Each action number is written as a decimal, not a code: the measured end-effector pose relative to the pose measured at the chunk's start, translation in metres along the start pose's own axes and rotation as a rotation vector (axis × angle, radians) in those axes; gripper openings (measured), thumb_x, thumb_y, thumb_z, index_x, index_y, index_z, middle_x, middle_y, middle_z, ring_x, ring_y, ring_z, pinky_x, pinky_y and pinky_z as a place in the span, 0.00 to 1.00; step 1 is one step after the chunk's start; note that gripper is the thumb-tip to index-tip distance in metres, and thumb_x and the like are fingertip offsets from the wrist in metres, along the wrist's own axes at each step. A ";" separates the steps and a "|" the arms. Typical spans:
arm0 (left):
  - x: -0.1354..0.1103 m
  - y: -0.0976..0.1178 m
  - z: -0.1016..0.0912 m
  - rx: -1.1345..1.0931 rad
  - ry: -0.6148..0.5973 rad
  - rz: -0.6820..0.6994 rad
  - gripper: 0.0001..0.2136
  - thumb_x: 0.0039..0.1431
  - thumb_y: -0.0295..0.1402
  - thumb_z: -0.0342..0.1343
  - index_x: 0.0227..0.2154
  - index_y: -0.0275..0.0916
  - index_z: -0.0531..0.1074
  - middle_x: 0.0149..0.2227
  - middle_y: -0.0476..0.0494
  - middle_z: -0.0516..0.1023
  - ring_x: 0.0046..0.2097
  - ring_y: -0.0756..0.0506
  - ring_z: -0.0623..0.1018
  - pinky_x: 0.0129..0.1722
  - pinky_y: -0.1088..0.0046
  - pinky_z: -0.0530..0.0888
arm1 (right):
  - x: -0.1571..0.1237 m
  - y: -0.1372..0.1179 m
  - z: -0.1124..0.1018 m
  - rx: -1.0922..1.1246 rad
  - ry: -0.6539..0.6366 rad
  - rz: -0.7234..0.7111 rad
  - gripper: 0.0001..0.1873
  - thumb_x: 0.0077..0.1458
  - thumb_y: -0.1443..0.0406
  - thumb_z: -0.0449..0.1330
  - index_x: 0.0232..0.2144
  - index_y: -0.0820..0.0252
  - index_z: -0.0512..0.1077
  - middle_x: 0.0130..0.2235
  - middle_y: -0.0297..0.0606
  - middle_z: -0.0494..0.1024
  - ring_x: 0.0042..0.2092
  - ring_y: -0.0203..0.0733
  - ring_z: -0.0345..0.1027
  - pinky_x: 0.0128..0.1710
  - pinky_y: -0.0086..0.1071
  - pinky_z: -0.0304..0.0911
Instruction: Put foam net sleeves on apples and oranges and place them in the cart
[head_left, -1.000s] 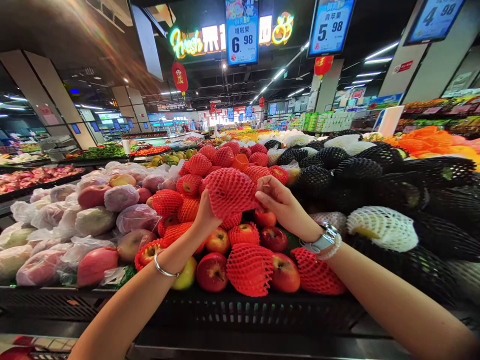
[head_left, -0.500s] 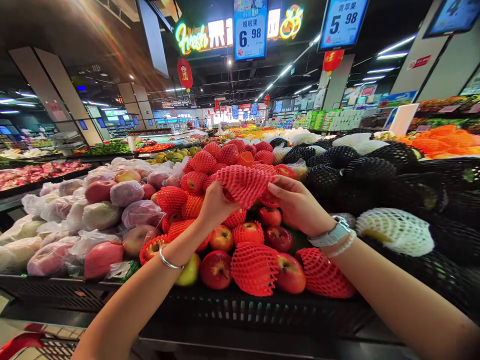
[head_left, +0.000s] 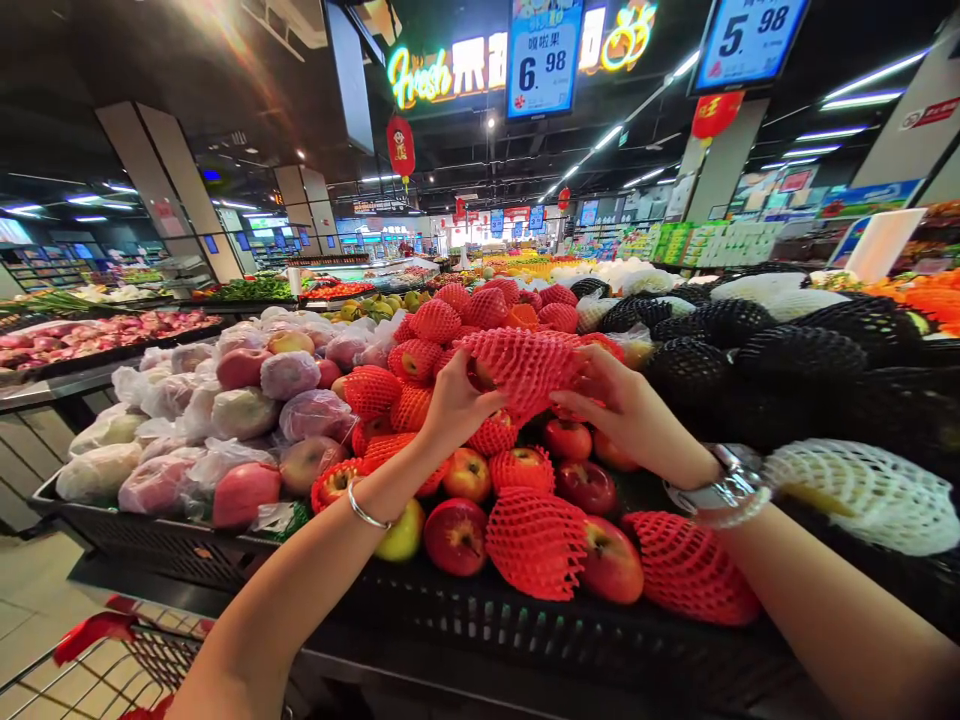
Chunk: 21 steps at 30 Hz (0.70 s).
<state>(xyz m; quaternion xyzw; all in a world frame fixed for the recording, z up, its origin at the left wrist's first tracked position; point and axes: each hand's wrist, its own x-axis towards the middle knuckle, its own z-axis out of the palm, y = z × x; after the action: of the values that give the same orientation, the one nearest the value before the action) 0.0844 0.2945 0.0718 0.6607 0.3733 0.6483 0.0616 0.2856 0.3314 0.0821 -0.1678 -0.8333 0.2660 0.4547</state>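
Above the apple pile, a red foam fruit net (head_left: 521, 362) is stretched between my two hands. My left hand (head_left: 459, 402) is closed on its left end, thumb underneath. At the other end my right hand (head_left: 626, 405) grips it between thumb and fingers. Whether an apple sits inside the net is hard to tell. Below lie bare red apples, among them a dark red apple (head_left: 455, 537) and a red-yellow apple (head_left: 611, 560). Between these two, another red foam net (head_left: 536, 542) covers a fruit. A green apple (head_left: 401, 530) is partly behind my left wrist.
Plastic-wrapped apples (head_left: 244, 412) are heaped on the left. Fruit in black foam nets (head_left: 686, 372) and one in a white net (head_left: 862, 490) lie on the right. A black crate edge (head_left: 517, 620) runs along the front. A shopping cart (head_left: 97, 640) stands at lower left.
The view has turned slightly left, so the display appears shifted right. Both hands keep hold of the foam net, and the right fingers have moved further behind its end.
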 end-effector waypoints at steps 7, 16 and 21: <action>-0.003 0.009 0.002 0.110 -0.091 -0.118 0.16 0.45 0.35 0.63 0.35 0.33 0.69 0.38 0.40 0.78 0.39 0.43 0.77 0.40 0.67 0.73 | 0.000 -0.003 -0.005 -0.300 0.196 -0.088 0.20 0.52 0.50 0.62 0.39 0.56 0.67 0.34 0.41 0.77 0.34 0.48 0.73 0.35 0.41 0.68; -0.011 0.014 0.008 0.290 -0.002 0.122 0.25 0.40 0.35 0.69 0.43 0.35 0.67 0.45 0.37 0.75 0.47 0.38 0.75 0.49 0.60 0.72 | -0.005 -0.004 0.010 0.690 -0.093 0.336 0.25 0.53 0.49 0.60 0.50 0.49 0.64 0.51 0.40 0.74 0.43 0.44 0.75 0.39 0.39 0.74; -0.022 0.020 0.016 0.432 -0.143 0.244 0.27 0.44 0.33 0.67 0.48 0.37 0.65 0.50 0.35 0.72 0.53 0.36 0.73 0.53 0.56 0.71 | -0.006 -0.014 0.022 0.782 0.012 0.324 0.18 0.49 0.55 0.65 0.42 0.54 0.71 0.49 0.39 0.77 0.48 0.46 0.73 0.46 0.38 0.72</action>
<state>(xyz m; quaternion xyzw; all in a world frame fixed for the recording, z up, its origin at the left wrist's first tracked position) 0.1097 0.2743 0.0624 0.7429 0.4152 0.5078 -0.1335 0.2695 0.3109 0.0762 -0.1130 -0.6296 0.6292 0.4415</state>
